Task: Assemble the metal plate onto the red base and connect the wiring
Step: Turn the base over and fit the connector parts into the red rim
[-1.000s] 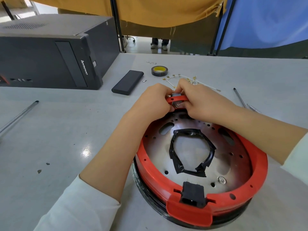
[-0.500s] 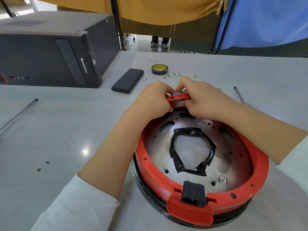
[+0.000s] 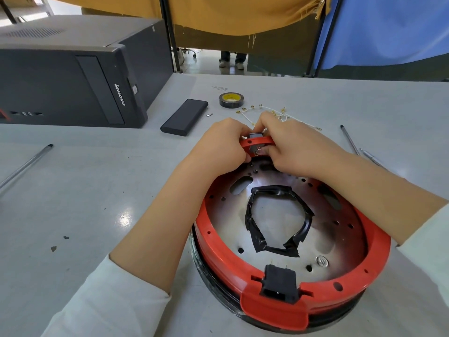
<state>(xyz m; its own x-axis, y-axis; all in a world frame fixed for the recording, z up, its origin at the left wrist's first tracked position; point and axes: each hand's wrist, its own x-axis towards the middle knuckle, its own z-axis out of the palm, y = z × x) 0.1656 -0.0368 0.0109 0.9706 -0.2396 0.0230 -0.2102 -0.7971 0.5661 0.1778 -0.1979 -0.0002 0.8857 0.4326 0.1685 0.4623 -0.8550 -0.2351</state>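
A round red base point(image 3: 379, 249) rests on the table in front of me, with a perforated metal plate point(image 3: 223, 224) seated inside it. The plate's centre opening is edged with black tape point(image 3: 252, 227). A black power socket point(image 3: 279, 285) sits in the near rim. At the far rim, my left hand point(image 3: 218, 144) and my right hand point(image 3: 294, 144) pinch a small black switch block point(image 3: 255, 136) set in the red rim; small metal terminals show under it. White wires with brass terminals point(image 3: 245, 113) lie just beyond my fingers.
A black computer tower point(image 3: 73, 79) lies at the far left. A black slab-shaped device point(image 3: 184, 117) and a roll of dark tape point(image 3: 232, 99) sit behind the base. Thin metal rods lie at left point(image 3: 24, 164) and right point(image 3: 349, 139). A person's feet point(image 3: 229, 63) show beyond the table.
Both hands stay at the far rim with only slight finger shifts. The view has drifted a little.
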